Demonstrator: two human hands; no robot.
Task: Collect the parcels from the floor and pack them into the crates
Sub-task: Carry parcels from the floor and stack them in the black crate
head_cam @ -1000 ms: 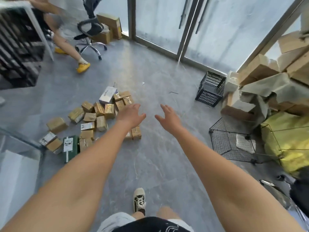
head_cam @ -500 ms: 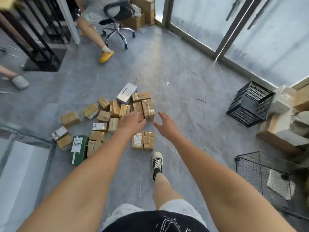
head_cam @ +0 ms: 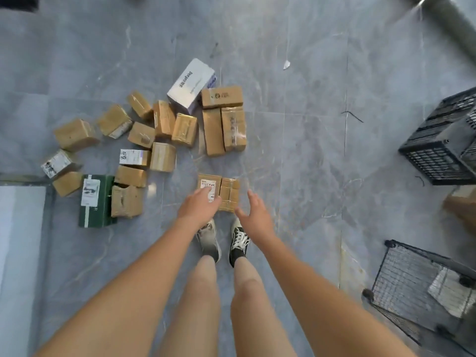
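Stood over two brown parcels (head_cam: 219, 191) on the grey floor (head_cam: 309, 150). Left hand (head_cam: 197, 208) reached over the labelled one, right hand (head_cam: 255, 215) beside; fingers loose, gripping nothing.

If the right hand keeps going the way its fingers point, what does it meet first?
Most likely the taped brown parcel, along its right edge. The right hand, open, points up-frame just beside it; depth is unclear from one view, so it might pass alongside onto bare floor.
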